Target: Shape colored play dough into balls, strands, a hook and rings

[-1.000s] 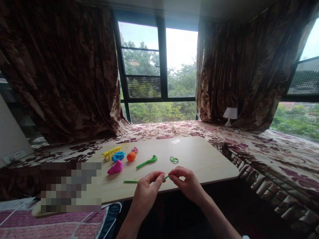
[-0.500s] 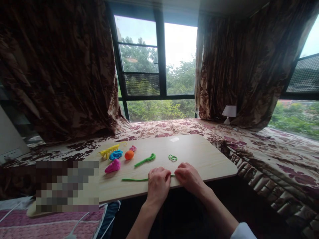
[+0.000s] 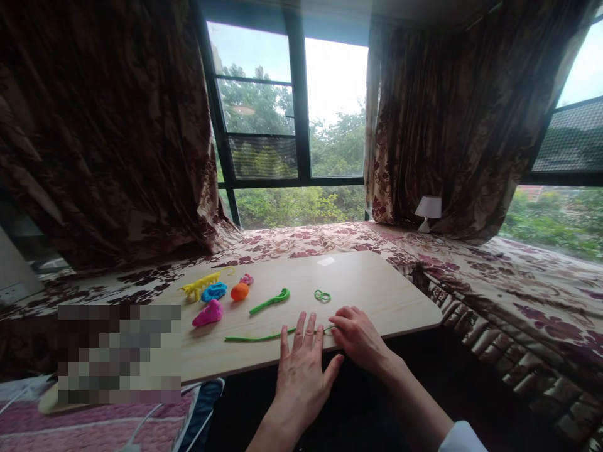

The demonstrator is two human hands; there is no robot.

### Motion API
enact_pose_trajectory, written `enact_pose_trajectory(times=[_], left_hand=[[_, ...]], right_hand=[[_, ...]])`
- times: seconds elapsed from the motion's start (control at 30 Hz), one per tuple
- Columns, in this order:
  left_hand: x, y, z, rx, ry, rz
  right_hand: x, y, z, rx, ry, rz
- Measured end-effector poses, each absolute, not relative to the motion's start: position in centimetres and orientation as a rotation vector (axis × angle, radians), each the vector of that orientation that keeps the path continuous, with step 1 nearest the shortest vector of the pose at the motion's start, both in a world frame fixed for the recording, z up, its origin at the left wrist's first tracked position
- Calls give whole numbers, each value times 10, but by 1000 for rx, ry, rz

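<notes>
A long thin strand of green modelling clay lies along the front part of the table. My left hand rests palm down over its middle, fingers spread, hiding part of it. The strand's right end reaches the curled fingertips of my right hand, which pinch it against the tabletop. Beyond my hands is a small looped piece of green clay. A thicker green clay stick with a curled head lies to its left.
On the table, at left, sit a yellow clay figure, a blue clay piece, an orange ball, a small pink piece and a magenta lump. A white lamp stands by the curtain.
My left hand has gone from a closed pinch on the strand to lying flat over it with fingers spread. My right hand stays at the strand's right end. The view has shifted slightly.
</notes>
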State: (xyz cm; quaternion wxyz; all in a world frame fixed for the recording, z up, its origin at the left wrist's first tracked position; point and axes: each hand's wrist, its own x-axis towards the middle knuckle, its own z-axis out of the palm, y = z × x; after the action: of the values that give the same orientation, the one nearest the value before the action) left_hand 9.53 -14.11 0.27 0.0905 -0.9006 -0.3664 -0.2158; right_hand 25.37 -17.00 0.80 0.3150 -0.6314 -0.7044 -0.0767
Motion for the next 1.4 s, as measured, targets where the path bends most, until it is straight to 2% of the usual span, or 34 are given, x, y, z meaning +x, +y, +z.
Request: enact_pose_trajectory(times=[0.63, 1.4], left_hand=[[97, -133, 5, -2697, -1122, -461], [80, -139, 10, -2679, -1078, -400]], right_hand=[[263, -189, 2, -1630, -1863, -217], [250, -201, 14, -1663, -1965, -241]])
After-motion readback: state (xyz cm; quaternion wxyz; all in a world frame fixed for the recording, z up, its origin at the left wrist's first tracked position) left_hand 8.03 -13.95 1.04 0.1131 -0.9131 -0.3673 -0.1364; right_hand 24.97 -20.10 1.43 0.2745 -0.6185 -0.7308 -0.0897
